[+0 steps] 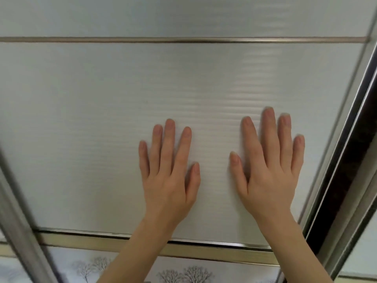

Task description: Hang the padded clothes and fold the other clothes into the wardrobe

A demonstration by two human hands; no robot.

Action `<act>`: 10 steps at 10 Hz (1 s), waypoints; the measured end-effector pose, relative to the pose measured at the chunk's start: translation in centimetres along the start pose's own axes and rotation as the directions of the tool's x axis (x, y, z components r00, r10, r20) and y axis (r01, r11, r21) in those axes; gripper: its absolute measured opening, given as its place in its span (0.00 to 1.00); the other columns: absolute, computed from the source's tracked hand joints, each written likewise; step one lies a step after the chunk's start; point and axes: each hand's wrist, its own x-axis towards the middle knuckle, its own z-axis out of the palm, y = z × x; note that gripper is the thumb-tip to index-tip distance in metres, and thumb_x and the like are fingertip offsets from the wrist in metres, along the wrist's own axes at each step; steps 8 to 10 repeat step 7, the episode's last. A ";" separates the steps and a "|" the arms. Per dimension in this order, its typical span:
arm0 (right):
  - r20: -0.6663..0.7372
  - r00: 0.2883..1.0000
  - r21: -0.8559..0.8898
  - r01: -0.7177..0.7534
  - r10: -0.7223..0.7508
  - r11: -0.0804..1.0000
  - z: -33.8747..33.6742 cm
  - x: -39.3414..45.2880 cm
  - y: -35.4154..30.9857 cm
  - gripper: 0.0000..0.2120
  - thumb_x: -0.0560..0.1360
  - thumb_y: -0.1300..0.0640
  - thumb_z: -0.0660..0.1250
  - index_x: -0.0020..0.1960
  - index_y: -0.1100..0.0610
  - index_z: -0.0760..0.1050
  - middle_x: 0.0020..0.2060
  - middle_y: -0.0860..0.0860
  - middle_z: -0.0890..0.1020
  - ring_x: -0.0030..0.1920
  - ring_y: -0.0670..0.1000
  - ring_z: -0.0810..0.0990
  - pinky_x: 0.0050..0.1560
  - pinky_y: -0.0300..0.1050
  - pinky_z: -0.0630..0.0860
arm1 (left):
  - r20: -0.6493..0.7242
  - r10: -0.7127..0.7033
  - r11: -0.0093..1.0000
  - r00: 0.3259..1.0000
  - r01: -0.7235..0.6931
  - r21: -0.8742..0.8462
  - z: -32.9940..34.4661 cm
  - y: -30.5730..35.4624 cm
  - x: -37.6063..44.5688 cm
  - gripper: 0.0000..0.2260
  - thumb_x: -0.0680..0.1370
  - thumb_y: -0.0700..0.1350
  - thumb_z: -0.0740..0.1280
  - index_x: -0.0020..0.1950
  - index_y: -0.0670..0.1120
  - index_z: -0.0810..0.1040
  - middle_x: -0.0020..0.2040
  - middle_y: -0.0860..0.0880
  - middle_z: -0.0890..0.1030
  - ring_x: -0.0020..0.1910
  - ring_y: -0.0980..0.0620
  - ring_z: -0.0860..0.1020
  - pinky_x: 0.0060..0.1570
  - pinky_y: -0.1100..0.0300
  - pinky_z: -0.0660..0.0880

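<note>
Frosted, finely ribbed glass fills the wardrobe sliding door, and both palms lie flat against its middle panel. The left hand presses with fingers straight and slightly spread; the right hand lies just beside it, nearer the door's right edge, fingers likewise straight and spread, gripping nothing. Metal rails cross the door above and below the hands. A lower panel printed with bare trees sits beneath. No clothes are in view.

I see left hand and right hand flat, fingers straight, pressed on frosted wardrobe door.
</note>
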 end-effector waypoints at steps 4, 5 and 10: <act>-0.026 0.997 0.207 -0.072 0.079 0.976 -1.1 0.1 -0.3 0.28 0.84 0.48 0.64 0.80 0.58 0.66 0.80 0.60 0.64 0.82 0.60 0.60 0.80 0.62 0.53 | 0.069 -0.012 0.999 0.998 0.014 -0.030 -3.1 1.3 0.9 0.23 0.86 0.47 0.61 0.80 0.42 0.68 0.81 0.41 0.66 0.82 0.42 0.63 0.77 0.37 0.62; 0.010 0.998 0.356 -0.063 0.064 0.932 -1.7 0.8 -2.7 0.29 0.84 0.48 0.64 0.79 0.62 0.64 0.79 0.60 0.66 0.82 0.59 0.61 0.80 0.60 0.55 | 0.094 -0.040 0.997 0.995 0.045 -0.058 -5.2 0.2 1.1 0.22 0.87 0.48 0.57 0.79 0.41 0.69 0.80 0.42 0.69 0.81 0.44 0.65 0.76 0.37 0.64; 0.146 0.978 0.616 0.026 -0.146 0.788 -3.1 1.6 -8.7 0.28 0.85 0.45 0.61 0.78 0.61 0.68 0.78 0.55 0.68 0.81 0.55 0.63 0.81 0.58 0.56 | 0.081 -0.147 0.986 0.986 0.139 0.090 -11.7 -4.0 -0.3 0.21 0.85 0.46 0.59 0.76 0.38 0.73 0.77 0.42 0.73 0.80 0.43 0.67 0.75 0.39 0.67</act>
